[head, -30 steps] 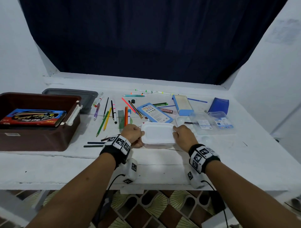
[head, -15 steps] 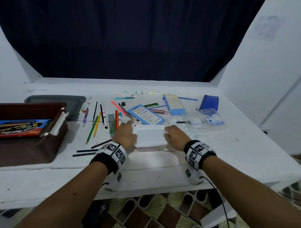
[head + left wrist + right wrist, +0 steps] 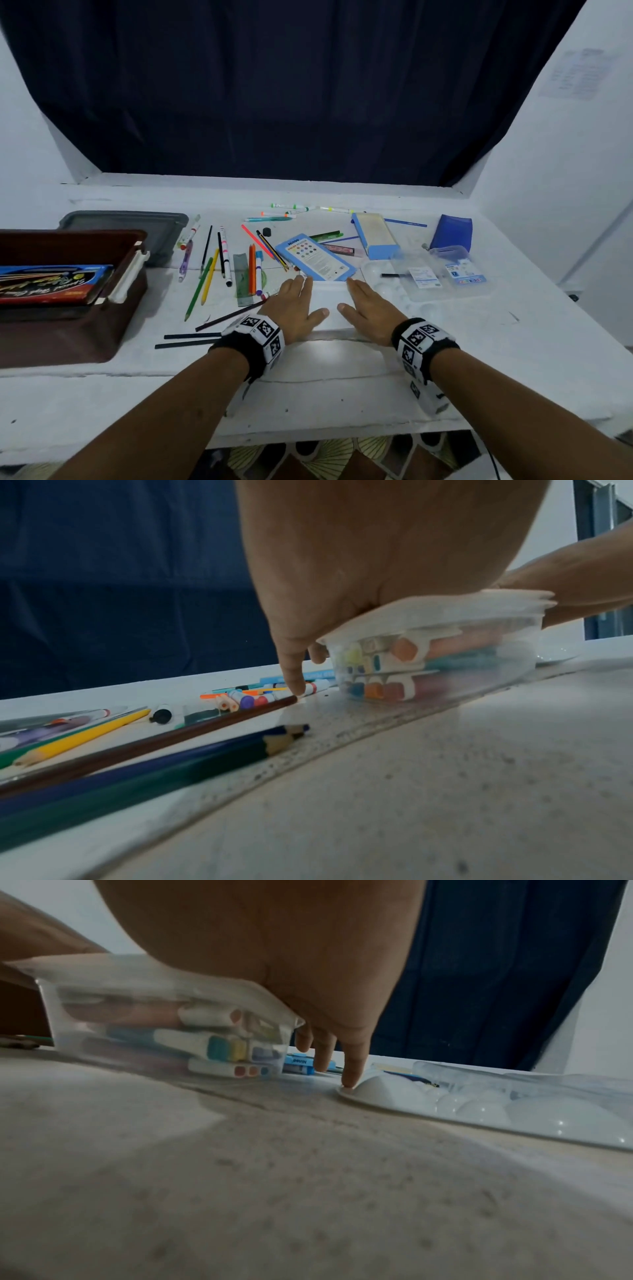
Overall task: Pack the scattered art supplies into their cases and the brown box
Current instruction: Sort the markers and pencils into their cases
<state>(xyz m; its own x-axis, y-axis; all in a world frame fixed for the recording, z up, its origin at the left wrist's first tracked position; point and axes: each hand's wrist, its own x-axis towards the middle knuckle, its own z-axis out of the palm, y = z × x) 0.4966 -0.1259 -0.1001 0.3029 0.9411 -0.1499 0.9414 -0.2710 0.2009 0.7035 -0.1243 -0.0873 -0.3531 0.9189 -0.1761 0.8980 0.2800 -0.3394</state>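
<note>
A clear plastic marker case with a white lid (image 3: 330, 296) sits on the table at the front centre, full of coloured markers (image 3: 404, 653). My left hand (image 3: 294, 305) lies flat on the lid's left half and my right hand (image 3: 368, 305) on its right half, fingers straight, palms pressing down. In the left wrist view a fingertip (image 3: 295, 688) reaches down past the case (image 3: 445, 664) to the table by a brown pencil. In the right wrist view a fingertip (image 3: 349, 1080) touches the palette's rim beside the case (image 3: 154, 1031). The brown box (image 3: 68, 329) stands at the left.
A printed pencil tin (image 3: 51, 282) lies in the brown box, a grey lid (image 3: 137, 229) behind it. Loose pencils and markers (image 3: 205, 274) are scattered left of the case. A blue pencil pack (image 3: 315, 257), light blue case (image 3: 375, 234), dark blue pouch (image 3: 452, 231), white palette (image 3: 383, 287) and clear cases (image 3: 442, 270) lie behind and right.
Both hands gripped the case by its ends with curled fingers; now they lie flat on top of the lid. The case has stayed in place.
</note>
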